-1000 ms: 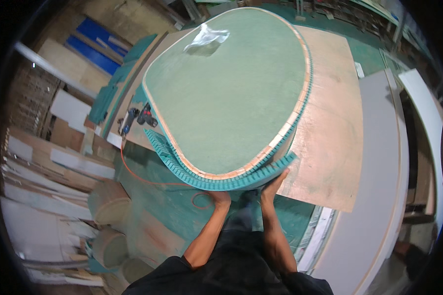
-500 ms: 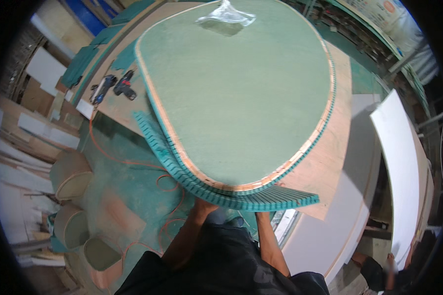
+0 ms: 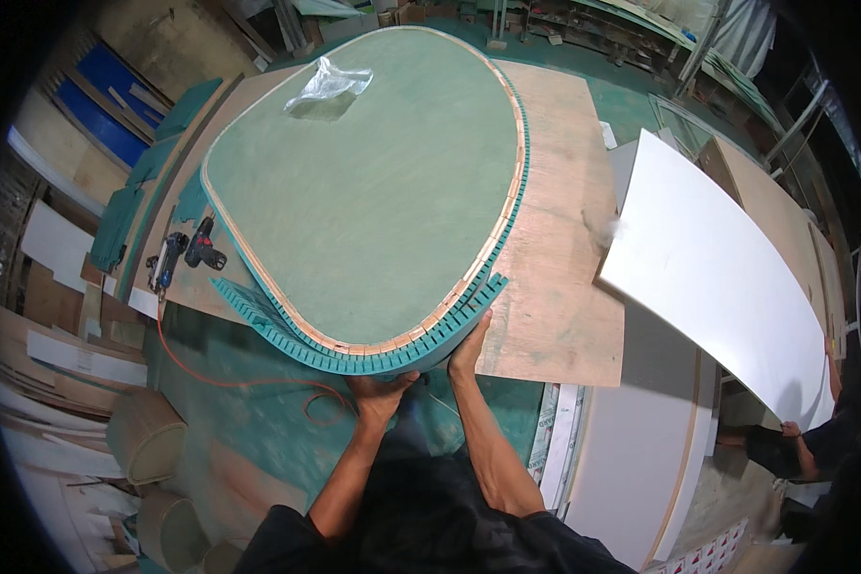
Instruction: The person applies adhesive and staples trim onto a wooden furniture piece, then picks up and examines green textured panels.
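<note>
Left grip (image 3: 378,391) and right grip (image 3: 466,354) brace the slotted teal strip (image 3: 356,364), curving round the green panel (image 3: 373,201)'s near end!

The broad rounded panel (image 3: 373,201) has a smooth, matt green face, edged with a band of pale, bare-looking wood blocks (image 3: 429,330). The slotted strip (image 3: 354,364) looks matt teal, its surface broken into fine ridges. A crumpled sheet of clear plastic (image 3: 333,82) shines with bright creases. The worktop (image 3: 569,230) appears to be plywood, tan, faintly grained and stained. A white board (image 3: 717,273) is smooth, with a soft sheen. The drill (image 3: 204,246) looks like dark plastic; the shirt (image 3: 430,521) is dull black cloth.
</note>
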The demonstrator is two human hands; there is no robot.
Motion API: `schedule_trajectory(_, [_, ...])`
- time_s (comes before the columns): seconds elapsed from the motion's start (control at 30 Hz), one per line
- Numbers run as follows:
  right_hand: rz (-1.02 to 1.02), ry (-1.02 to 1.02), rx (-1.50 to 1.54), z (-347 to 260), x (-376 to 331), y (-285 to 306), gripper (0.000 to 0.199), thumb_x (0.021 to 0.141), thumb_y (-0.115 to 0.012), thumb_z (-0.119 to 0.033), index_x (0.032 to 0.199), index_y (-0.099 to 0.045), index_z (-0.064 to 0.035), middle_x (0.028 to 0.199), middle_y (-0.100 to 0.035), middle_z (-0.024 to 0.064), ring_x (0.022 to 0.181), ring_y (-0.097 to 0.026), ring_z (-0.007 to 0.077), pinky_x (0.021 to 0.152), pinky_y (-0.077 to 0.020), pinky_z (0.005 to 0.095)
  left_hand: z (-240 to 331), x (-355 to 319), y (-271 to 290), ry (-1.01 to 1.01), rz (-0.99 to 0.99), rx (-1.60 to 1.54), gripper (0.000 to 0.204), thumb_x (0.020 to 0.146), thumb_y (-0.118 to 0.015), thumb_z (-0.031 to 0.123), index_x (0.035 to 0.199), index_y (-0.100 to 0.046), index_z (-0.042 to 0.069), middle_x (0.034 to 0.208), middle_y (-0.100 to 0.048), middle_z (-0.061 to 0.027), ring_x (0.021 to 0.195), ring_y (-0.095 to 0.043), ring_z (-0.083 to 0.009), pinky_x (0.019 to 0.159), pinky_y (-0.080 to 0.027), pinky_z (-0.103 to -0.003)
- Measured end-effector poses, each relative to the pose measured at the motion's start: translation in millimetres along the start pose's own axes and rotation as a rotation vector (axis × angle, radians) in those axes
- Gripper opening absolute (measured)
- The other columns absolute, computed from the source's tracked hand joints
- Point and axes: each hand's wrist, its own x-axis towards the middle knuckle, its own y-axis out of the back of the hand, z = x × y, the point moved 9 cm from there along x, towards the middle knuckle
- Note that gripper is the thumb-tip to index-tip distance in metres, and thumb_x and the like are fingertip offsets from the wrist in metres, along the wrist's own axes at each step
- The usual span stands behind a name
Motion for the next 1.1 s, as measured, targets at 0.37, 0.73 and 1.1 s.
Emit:
schedule_trajectory(0.37, [0.101,-0.003,0.142,6.4,-4.9,-5.7,0.058,0.110,-0.026,-0.047,0.142,-0.046,-0.0031,0.129,-0.056,0.0093,0.119,-0.053,0.0196,0.107,-0.0403,0.0337,-69.5,-16.5,52.9,0.052,0.209,-0.293,0.103,0.075,-0.091,0.034,0.148,-0.028,-0.003,0.141,-0.039,-0.0212,0.131,-0.043,-0.0368,0.113,-0.032,-0.049])
schedule_trajectory(0.73, [0.234,-0.032,0.106,1.8,-12.7,13.7,0.056,0.110,-0.028,-0.043,0.141,-0.051,-0.0037,0.122,-0.061,0.0072,0.112,-0.057,0.0161,0.100,-0.0447,0.0303,-44.4,69.4,154.4,0.014,-0.187,-0.367,0.062,0.079,-0.081,0.016,0.126,-0.044,-0.002,0.115,-0.049,-0.0117,0.107,-0.053,-0.0257,0.099,-0.044,-0.041])
schedule_trajectory(1.1, [0.236,0.004,-0.062,-9.6,-34.4,19.2,0.060,0.109,-0.027,-0.047,0.143,-0.050,-0.0030,0.122,-0.062,0.0088,0.113,-0.057,0.0171,0.102,-0.0436,0.0308,-35.9,23.8,178.0,-0.397,-0.771,-0.333,0.043,0.072,-0.087,0.027,0.104,-0.072,0.004,0.093,-0.073,-0.0134,0.085,-0.072,-0.0281,0.075,-0.055,-0.034])
